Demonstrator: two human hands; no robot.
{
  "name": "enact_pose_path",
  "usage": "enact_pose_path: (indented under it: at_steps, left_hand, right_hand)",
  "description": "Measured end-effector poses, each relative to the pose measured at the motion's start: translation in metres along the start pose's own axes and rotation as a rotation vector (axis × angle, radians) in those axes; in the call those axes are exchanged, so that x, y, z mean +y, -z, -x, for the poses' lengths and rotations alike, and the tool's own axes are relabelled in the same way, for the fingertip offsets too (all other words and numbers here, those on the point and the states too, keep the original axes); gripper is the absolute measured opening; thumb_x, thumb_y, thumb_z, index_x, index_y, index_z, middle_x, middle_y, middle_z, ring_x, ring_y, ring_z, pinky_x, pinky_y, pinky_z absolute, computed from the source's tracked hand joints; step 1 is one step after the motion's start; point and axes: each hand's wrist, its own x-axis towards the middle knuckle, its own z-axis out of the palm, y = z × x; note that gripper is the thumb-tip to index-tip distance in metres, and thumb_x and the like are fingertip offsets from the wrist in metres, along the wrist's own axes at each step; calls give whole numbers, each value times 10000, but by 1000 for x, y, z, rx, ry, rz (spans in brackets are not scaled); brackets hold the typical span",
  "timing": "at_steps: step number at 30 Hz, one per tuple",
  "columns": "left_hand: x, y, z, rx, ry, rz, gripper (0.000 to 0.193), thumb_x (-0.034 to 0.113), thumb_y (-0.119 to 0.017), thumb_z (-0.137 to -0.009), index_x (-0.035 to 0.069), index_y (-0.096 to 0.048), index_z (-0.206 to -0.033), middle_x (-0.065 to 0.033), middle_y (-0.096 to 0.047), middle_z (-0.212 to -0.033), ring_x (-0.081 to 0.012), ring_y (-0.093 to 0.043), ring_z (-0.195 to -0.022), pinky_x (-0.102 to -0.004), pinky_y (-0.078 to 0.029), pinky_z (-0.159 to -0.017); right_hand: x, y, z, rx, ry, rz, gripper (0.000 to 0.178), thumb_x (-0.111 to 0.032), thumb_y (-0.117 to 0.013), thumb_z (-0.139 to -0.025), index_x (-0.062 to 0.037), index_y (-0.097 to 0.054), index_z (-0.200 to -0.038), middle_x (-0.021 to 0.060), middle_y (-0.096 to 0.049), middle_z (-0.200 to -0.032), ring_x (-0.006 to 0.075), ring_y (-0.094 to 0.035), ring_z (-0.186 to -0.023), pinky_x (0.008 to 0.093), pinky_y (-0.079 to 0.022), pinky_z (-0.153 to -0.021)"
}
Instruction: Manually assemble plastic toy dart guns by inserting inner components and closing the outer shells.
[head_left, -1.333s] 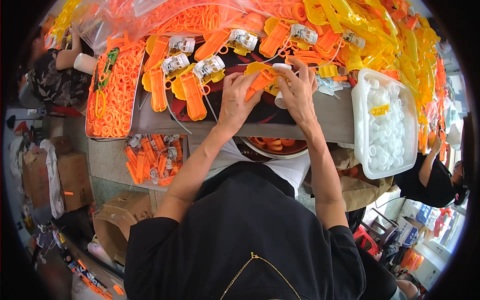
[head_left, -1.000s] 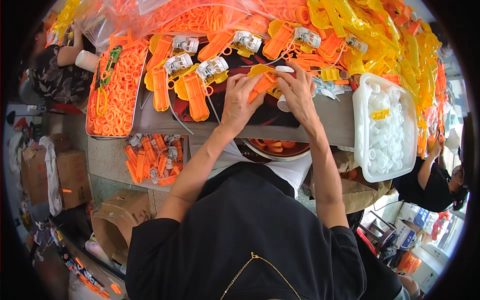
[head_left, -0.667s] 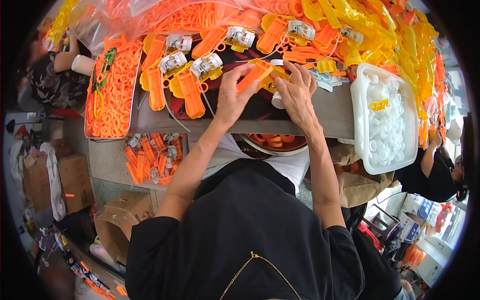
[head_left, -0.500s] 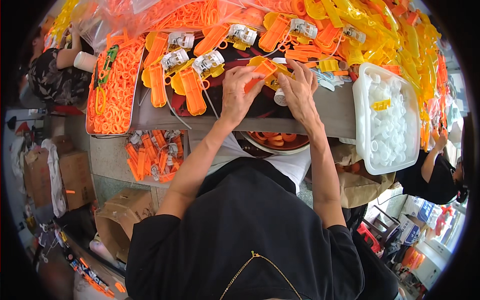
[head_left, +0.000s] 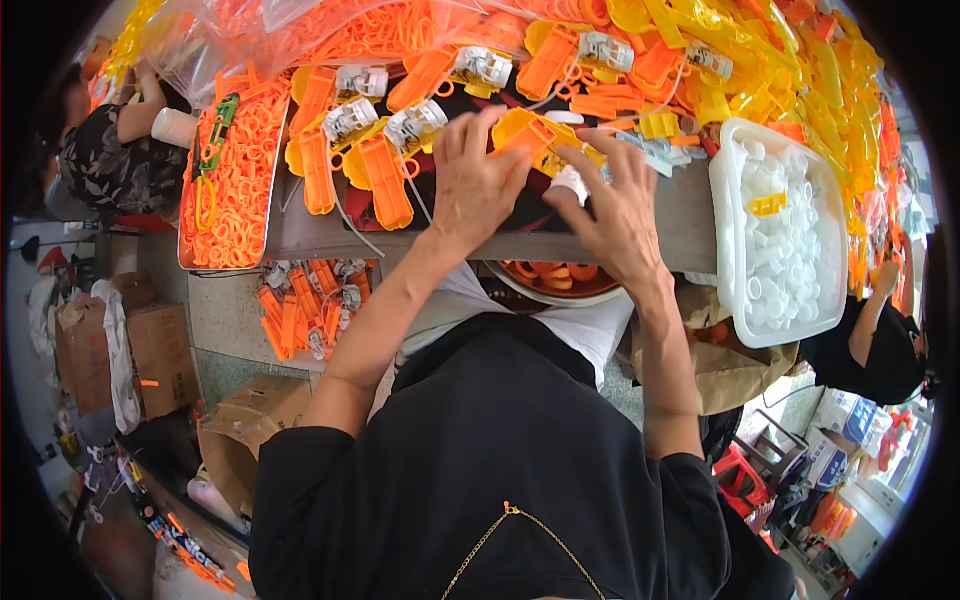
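A toy part with a yellow shell and an orange piece [head_left: 522, 134] lies on the table between my hands. My left hand [head_left: 474, 190] is at its left side, fingers stretched out and spread, the thumb side close against the orange piece. My right hand [head_left: 620, 210] is at its right, fingers apart, over the yellow shell's right end. A small white cylinder [head_left: 570, 184] shows between the thumb and forefinger of that hand; whether they touch it I cannot tell. Several similar orange and yellow parts with white motor units [head_left: 415, 124] and loose tubes stand left and behind.
An orange-filled metal tray [head_left: 226, 215] holds a green cutter [head_left: 217, 130] at the left. To the right stands a white bin [head_left: 728, 250] of small white caps. Yellow parts [head_left: 790, 70] pile up at the back right. A bowl [head_left: 560, 298] of orange rings sits below the table edge.
Both hands have loosened from around the orange and yellow part and their fingers have spread. My right hand has shifted slightly right and nearer to me. More of the part shows.
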Motion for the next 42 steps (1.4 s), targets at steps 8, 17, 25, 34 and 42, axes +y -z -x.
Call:
enact_pose_path:
  at_steps: [8,17,25,34,42]
  left_hand:
    - [-25,-39,-26,-179,-92,438,170,212,-701,-921,65,-710,-1005,-72,-639,-1183,-292,-540,-1167,-400,-435,-1008]
    - [-12,-35,-23,-148,-47,369,127,128,-817,-792,87,-721,-864,-62,-599,-1146,-285,-532,-1131,-395,-456,-988]
    - [-7,-36,-23,-146,-57,289,145,101,-817,-774,83,-707,-866,-48,-575,-1159,-277,-515,-1140,-381,-463,-990]
    - [5,-11,-47,-96,-281,278,625,71,-793,-775,104,-568,-1357,-78,-602,-1297,-288,-541,-1257,-438,-419,-1083]
    - [-3,-24,-60,-262,-300,287,601,41,-743,-814,53,-576,-1391,-106,-574,-1181,-273,-605,-1088,-372,-511,-951]
  right_hand:
    - [23,-11,7,-65,179,16,378,56,-622,-800,-65,-644,-1157,117,-583,-1248,347,-575,-1064,428,-499,-933]
    - [45,37,-23,-219,-136,-403,306,-81,-676,-877,-34,-641,-1177,93,-638,-1165,227,-623,-997,333,-483,-822]
    - [60,-30,-4,-27,-887,-840,515,-433,-426,-1033,10,-640,-878,72,-585,-576,145,-508,-453,306,-395,-446]
    - [70,-27,-22,-14,-861,-473,716,-510,-344,-1043,43,-676,-731,156,-596,-547,316,-639,-586,432,-520,-672]
    - [63,-9,-19,-26,-687,-412,551,-434,-436,-1067,10,-703,-877,157,-657,-701,342,-673,-738,450,-526,-739]
